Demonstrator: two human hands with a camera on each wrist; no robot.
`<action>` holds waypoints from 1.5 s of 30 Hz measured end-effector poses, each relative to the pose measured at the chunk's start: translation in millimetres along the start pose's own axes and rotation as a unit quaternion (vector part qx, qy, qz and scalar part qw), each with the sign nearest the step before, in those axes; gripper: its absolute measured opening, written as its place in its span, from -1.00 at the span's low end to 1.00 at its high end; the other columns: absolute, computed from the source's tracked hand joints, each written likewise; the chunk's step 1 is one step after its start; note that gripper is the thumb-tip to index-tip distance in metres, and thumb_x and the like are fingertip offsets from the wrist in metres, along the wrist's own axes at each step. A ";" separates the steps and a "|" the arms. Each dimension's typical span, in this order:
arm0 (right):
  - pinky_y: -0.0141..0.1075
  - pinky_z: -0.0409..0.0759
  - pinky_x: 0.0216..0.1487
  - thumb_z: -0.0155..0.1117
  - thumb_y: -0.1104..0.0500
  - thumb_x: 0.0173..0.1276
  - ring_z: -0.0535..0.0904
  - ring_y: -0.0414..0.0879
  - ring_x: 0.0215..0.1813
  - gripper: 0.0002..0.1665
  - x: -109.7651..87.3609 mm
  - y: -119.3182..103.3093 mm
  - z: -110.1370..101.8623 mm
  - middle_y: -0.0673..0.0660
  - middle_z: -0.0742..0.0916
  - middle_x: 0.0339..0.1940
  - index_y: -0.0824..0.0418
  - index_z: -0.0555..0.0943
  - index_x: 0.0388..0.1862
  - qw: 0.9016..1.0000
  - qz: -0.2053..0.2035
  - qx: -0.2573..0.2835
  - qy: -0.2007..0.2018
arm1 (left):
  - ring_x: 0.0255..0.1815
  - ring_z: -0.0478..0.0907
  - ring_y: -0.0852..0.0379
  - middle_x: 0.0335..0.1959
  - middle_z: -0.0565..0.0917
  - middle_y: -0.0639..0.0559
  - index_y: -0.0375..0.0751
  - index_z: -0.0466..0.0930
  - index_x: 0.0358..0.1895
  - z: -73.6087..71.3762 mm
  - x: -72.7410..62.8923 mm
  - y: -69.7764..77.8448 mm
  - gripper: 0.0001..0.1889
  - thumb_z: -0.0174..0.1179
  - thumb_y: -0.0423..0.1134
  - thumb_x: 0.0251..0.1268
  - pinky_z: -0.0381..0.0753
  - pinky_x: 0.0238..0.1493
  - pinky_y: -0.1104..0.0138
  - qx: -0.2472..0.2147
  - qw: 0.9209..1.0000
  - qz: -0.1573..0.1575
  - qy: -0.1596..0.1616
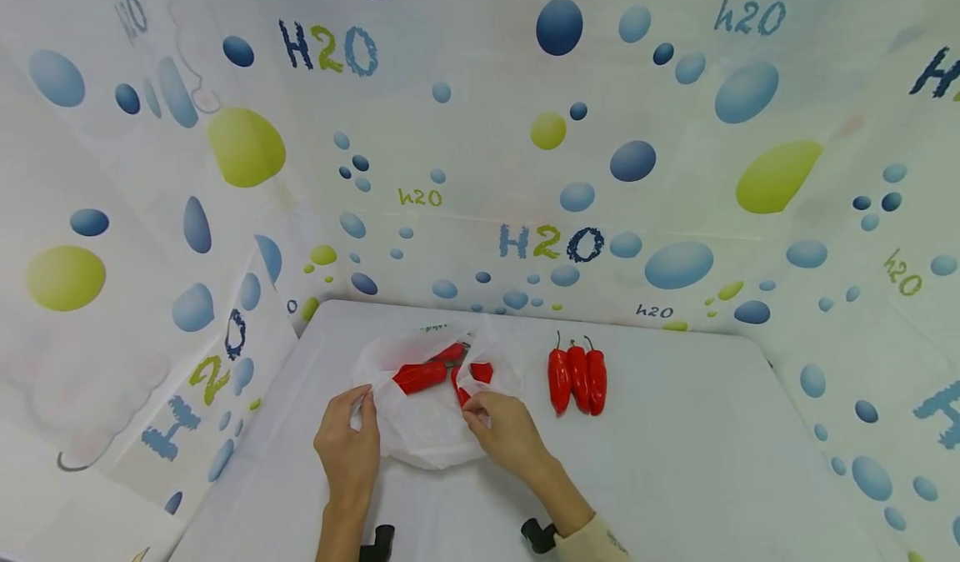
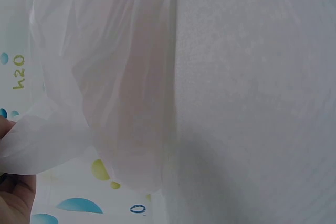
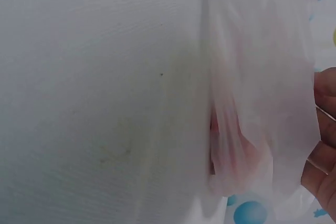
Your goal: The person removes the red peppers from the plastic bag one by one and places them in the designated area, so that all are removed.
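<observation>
A thin white plastic bag (image 1: 427, 441) lies on the table with its mouth spread, and several red chili peppers (image 1: 423, 376) show inside. The left hand (image 1: 351, 441) pinches the bag's near left edge between thumb and fingers. On the near right, the right hand (image 1: 513, 437) grips the rim beside a partly covered pepper. In the left wrist view, fingers (image 2: 18, 198) hold a stretched flap of the bag (image 2: 121, 87). Through the film in the right wrist view a pepper shows red (image 3: 236, 150), next to the right hand (image 3: 325, 129).
Three red chili peppers (image 1: 577, 378) lie side by side on the white-covered table (image 1: 690, 445), right of the bag. Behind and at the sides hangs a curtain (image 1: 480, 128) printed with blue and green drops. Black wrist-camera parts (image 1: 538, 535) show near the forearms.
</observation>
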State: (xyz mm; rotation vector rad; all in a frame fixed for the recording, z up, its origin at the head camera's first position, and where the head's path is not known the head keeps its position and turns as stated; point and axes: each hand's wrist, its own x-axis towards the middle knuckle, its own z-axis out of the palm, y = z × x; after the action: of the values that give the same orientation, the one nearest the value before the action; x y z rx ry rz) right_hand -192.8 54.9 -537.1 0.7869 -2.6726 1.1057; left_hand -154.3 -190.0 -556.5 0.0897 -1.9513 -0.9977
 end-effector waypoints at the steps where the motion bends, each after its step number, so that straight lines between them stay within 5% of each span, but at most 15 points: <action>1: -0.33 0.73 -0.05 0.46 0.19 0.42 0.66 -0.24 -0.19 -0.92 0.0 0.3 0.4 -0.10 0.81 -0.21 0.07 0.77 -0.13 1.000 0.001 -0.008 -0.002 | -0.02 0.72 -0.14 -0.11 0.77 -0.24 -0.39 0.76 -0.06 0.1 -0.1 0.0 -0.82 0.34 -0.54 0.32 0.43 0.26 0.65 0.000 1.000 0.000 0.000; 9: -0.24 0.75 -0.03 0.52 0.13 0.37 0.73 -0.16 -0.15 -0.86 -2.0 5.0 5.8 -0.05 0.84 -0.18 0.09 0.80 -0.12 0.998 0.012 -0.062 0.000 | -0.02 0.72 -0.15 -0.12 0.77 -0.24 -0.39 0.76 -0.07 -0.5 -1.3 0.2 -0.82 0.35 -0.55 0.30 0.42 0.26 0.65 0.000 1.000 0.004 0.001; 17: -0.40 0.62 -0.34 0.54 0.14 0.32 0.59 -0.23 -0.36 -0.89 -0.4 10.2 11.6 -0.02 0.83 -0.29 0.12 0.81 -0.22 0.995 0.022 -0.093 0.028 | 0.00 0.72 -0.14 -0.10 0.76 -0.24 -0.37 0.77 -0.05 -0.6 0.1 1.0 -0.82 0.35 -0.52 0.33 0.40 0.29 0.64 0.006 1.000 0.004 -0.001; 24: -0.34 0.72 -0.27 0.55 0.13 0.31 0.66 -0.19 -0.33 -0.77 -1.1 11.8 14.6 0.02 0.84 -0.26 0.17 0.83 -0.09 0.991 0.058 -0.103 0.056 | -0.01 0.72 -0.15 -0.11 0.76 -0.25 -0.39 0.76 -0.05 -1.5 -0.2 1.9 -0.82 0.35 -0.53 0.32 0.40 0.28 0.65 0.005 1.000 0.006 -0.002; 30: -0.47 0.51 -0.51 0.56 0.14 0.29 0.48 -0.26 -0.50 -0.63 0.3 12.8 15.9 0.03 0.82 -0.33 0.21 0.81 0.06 0.990 0.093 -0.089 0.058 | 0.01 0.72 -0.14 -0.10 0.76 -0.24 -0.38 0.76 -0.04 -1.3 0.5 2.2 -0.82 0.34 -0.52 0.34 0.41 0.27 0.65 0.002 1.000 -0.002 -0.006; 36: -0.46 0.40 -0.60 0.55 0.16 0.29 0.40 -0.27 -0.57 -0.72 3.4 14.2 17.4 -0.03 0.73 -0.47 0.21 0.82 -0.05 0.990 0.091 -0.096 0.059 | 0.00 0.72 -0.13 -0.11 0.76 -0.24 -0.37 0.76 -0.04 -0.3 0.9 2.3 -0.81 0.34 -0.53 0.32 0.42 0.27 0.65 -0.002 1.000 -0.006 -0.006; 45: -0.42 0.56 -0.47 0.56 0.11 0.30 0.52 -0.29 -0.48 -0.77 15.9 14.5 17.9 -0.03 0.80 -0.40 0.17 0.82 -0.11 0.987 0.097 -0.124 0.039 | 0.01 0.72 -0.14 -0.11 0.76 -0.24 -0.36 0.76 -0.04 -0.7 0.9 3.8 -0.82 0.34 -0.51 0.34 0.40 0.28 0.65 0.005 1.000 -0.006 -0.008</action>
State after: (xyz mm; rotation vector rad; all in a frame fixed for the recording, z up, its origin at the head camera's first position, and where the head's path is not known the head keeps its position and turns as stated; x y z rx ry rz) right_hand -212.8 44.6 -553.8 0.4389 -2.7917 0.7977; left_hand -153.2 -188.3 -553.1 0.0983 -1.9733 -0.9986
